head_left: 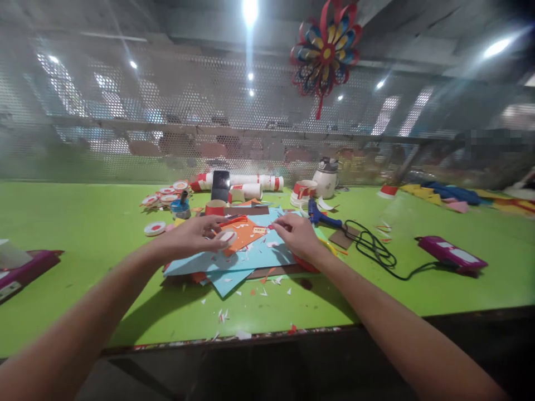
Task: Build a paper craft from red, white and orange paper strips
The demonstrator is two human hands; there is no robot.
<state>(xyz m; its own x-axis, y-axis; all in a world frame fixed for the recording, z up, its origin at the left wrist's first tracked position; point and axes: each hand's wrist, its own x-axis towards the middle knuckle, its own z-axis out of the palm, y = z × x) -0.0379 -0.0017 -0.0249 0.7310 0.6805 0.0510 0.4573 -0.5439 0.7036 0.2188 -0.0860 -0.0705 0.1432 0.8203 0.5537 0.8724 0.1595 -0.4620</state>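
Observation:
My left hand (204, 234) is closed around a small white disc with a red edge (227, 237), above the left part of the paper pile. The fingers of my right hand (295, 231) are pinched together at a small red piece (271, 226). Just left of that piece, a small cream and red strip (259, 229) lies on an orange sheet (241, 234). Light blue sheets (192, 265) spread beneath, strewn with white scraps. Red-handled scissors (234, 220) rest between the hands, towards the back.
A blue glue gun (324, 216) lies right of my right hand, its black cable running to a purple power strip (451, 253). Behind stand a phone (220, 186), a red-white cup (304, 192) and a bottle (325, 178). Round paper pieces (169, 197) are piled back left.

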